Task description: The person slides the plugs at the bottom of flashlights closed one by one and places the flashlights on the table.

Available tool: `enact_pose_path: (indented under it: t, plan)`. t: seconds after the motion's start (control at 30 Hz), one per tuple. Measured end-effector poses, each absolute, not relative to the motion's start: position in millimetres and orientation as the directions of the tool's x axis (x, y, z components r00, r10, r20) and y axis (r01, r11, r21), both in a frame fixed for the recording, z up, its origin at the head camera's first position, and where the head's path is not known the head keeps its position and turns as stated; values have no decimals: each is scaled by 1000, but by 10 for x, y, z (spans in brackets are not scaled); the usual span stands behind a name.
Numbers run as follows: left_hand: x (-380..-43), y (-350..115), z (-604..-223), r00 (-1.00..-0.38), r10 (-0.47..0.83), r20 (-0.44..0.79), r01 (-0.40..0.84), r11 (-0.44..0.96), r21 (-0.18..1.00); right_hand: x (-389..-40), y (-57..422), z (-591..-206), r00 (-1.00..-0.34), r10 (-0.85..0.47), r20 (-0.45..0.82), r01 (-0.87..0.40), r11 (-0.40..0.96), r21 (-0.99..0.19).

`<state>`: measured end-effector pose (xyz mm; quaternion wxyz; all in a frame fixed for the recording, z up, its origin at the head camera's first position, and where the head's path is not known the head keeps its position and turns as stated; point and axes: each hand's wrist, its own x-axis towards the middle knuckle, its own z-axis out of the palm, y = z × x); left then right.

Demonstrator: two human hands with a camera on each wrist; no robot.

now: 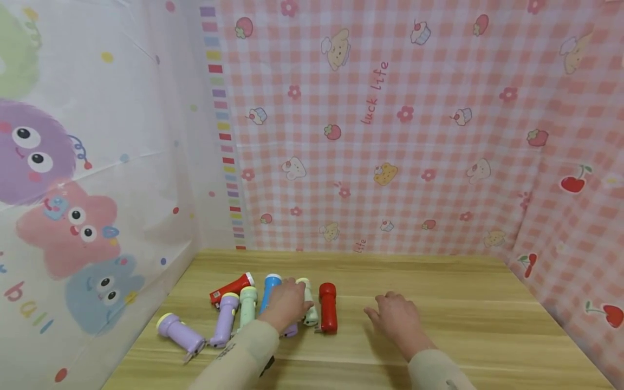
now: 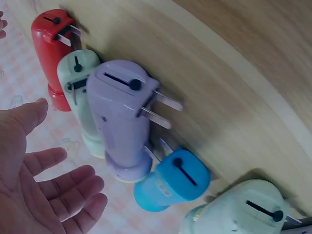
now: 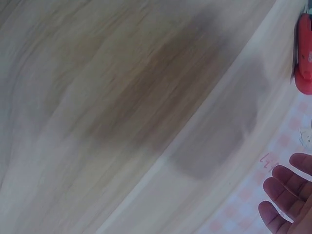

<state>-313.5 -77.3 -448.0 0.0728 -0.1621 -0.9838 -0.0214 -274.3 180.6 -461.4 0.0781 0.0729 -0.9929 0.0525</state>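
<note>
From my end I've got the left hand [image 1: 286, 304] hovering over one purple flashlight [image 2: 122, 117], fingers spread and holding nothing. The light sits just below the hand, long axis pointing away toward the checked cloth [image 1: 380, 135], plug prongs [image 2: 168, 101] on the near end. The right hand [image 1: 398, 320] is farther off, fingers loose, also empty, past a red flashlight [image 1: 328, 310].
</note>
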Motion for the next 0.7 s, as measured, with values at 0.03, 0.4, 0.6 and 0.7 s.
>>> enact_pose_path:
  t: [0.03, 0.4, 0.6, 0.7]
  plan:
    - [-3133, -792, -4478, -939, 310, 146, 317, 948, 24, -2750, 1783, -4618, -977, -139, 162, -156, 983, -94]
    - [-3121, -876, -4544, -929, 335, 155, 340, 941, 5, -2831, 1508, -4702, -975, -168, 148, -181, 980, -85]
    - [-3151, -824, -4578, -925, 359, 127, 354, 933, -58, -2869, 1375, -4712, -971, -177, 158, -198, 973, -123]
    - [-3160, -810, -4581, -921, 366, 132, 357, 930, -85, -2886, 1326, -4689, -973, -171, 158, -195, 969, -153]
